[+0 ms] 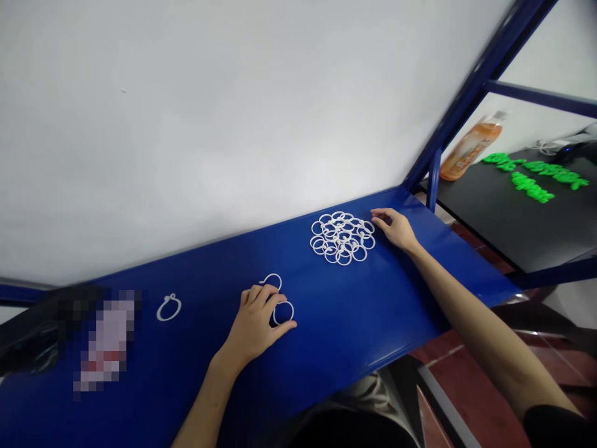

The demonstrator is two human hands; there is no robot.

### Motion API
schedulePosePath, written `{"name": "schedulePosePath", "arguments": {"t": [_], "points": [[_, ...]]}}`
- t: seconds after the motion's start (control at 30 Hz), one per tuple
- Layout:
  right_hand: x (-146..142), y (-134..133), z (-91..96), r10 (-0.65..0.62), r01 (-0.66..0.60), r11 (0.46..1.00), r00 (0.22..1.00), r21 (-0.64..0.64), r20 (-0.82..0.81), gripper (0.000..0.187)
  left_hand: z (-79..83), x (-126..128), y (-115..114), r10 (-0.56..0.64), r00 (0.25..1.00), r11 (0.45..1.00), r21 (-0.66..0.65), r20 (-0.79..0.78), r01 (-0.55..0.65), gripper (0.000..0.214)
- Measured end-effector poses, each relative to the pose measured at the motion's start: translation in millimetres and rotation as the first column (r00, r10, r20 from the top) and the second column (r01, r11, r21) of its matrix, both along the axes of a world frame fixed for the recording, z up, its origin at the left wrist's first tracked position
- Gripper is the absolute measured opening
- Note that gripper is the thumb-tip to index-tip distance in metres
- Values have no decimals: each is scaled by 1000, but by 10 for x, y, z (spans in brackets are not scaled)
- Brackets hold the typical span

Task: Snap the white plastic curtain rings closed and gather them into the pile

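My left hand (256, 317) is over the blue table, its thumb and index finger spread on either side of a white ring (292, 313). Just beyond its fingertips lies a second white ring (278, 277), partly hidden by the fingers. Whether the fingers press on either ring is hard to see. My right hand (395, 229) is at the right edge of a cluster of white rings (344, 257), fingers slightly bent and apart from the thumb, with nothing visible in them. Another white ring (161, 311) with a small knob lies alone to the left.
A blue table (326, 348) runs along a white wall. At its left end are a black bag (28, 342) and a blurred-out pinkish item (109, 336). Beyond the blue frame (433, 180) on the right, a black table (494, 211) bears an orange bottle (473, 149) and green pieces (532, 186).
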State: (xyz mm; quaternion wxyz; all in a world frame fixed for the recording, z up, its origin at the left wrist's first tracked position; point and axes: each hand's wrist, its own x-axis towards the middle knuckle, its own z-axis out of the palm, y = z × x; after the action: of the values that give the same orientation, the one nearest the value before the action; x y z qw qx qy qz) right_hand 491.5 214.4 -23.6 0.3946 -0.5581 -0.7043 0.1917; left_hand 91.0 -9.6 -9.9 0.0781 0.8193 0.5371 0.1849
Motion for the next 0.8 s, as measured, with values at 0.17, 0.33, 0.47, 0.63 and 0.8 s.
{"name": "schedulePosePath", "arguments": {"t": [0.17,0.33,0.47,0.63,0.8], "points": [[-327,-290,285,-119,98,965,990,243,72,25,54,106,-10,-40,998,997,63,42,37,30],[-1160,-1172,545,469,-471,881,881,40,57,19,43,194,-15,-96,986,976,206,135,67,34],[-1738,-1707,411,636,-661,719,750,-214,-179,19,-55,217,-37,-62,969,953,303,237,-13,42],[-1934,-1767,238,483,-592,772,782,-231,-394,8,-87,217,-32,30,895,970,204,445,-134,41],[-1885,-1742,185,358,-663,669,683,-335,-637,22,36,171,12,180,702,980,-185,689,-70,19]]}}
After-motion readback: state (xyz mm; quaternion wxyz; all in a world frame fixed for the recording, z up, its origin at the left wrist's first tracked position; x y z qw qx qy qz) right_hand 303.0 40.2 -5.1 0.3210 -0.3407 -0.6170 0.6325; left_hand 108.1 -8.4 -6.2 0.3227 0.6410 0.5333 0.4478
